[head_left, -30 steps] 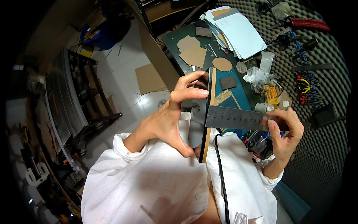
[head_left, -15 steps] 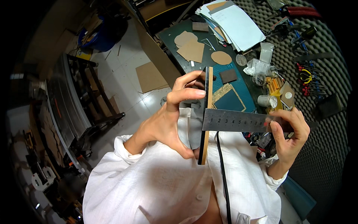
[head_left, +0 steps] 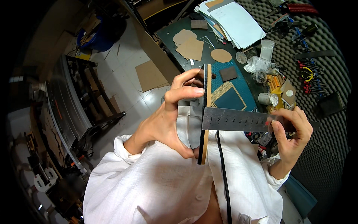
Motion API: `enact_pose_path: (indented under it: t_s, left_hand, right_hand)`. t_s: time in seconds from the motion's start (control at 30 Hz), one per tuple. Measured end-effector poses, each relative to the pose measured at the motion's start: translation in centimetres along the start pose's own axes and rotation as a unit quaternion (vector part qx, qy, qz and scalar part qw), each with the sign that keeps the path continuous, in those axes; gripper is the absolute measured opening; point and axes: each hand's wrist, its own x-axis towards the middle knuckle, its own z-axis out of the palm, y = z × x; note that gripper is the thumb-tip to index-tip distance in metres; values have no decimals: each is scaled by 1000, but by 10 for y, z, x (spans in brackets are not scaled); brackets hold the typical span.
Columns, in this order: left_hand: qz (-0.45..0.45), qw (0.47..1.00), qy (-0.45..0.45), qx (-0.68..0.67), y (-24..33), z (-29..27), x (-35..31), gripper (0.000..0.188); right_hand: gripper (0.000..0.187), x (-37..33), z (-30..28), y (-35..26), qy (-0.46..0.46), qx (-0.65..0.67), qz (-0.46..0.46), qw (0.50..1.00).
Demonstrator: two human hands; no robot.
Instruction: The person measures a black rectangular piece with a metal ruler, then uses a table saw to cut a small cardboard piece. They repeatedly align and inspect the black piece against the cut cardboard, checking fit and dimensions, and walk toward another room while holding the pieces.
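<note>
Right fingers (head_left: 279, 131) pinch a ruler (head_left: 235, 120); a blue bin (head_left: 100, 44) seemingly holds scraps (head_left: 88, 35).

Ruler (head_left: 235, 120): part covered by the fingers of the right hand (head_left: 292, 130), right end dim against the foam (head_left: 317, 156); board (head_left: 207, 100): seen nearly edge-on, a stretch of that edge hidden behind the ruler. Cord (head_left: 223, 168): far end lost behind the ruler, near end cut off by the near edge, as is the shirt (head_left: 156, 186); paper stack (head_left: 238, 24): cropped at the far edge, faint marks too small to read. Bin (head_left: 102, 43), far left: contents too dark to identify; clutter (head_left: 65, 190), near left: blurred in shadow, kinds unclear.
</note>
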Motion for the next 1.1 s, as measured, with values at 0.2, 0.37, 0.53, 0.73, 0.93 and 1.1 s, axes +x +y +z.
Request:
enact_pose_path:
  t_s: [0.2,0.37,0.53,0.73,0.93,1.1]
  left_hand:
    - [-11,999,-23,19,-2,-5,1,135]
    - [-15,1000,4,4,-2,-4,5,120]
    - [-17,1000,10,2,-4,-5,5,118]
    - [-13,1000,-5,10,-10,-6,5,130]
    - [-17,1000,-20,14,-11,-8,7,135]
    - [-20,1000,-19,8,-13,-8,5,135]
  right_hand:
    - [23,4,2,4,-5,1,-3,1000]
    - [23,9,2,6,-5,-10,-19,1000]
    - [23,12,2,5,-10,-12,-11,1000]
    - [23,14,1,9,-12,-9,-14,1000]
    - [23,15,3,7,-11,-2,2,1000]
    - [24,13,3,9,-8,-5,1,1000]
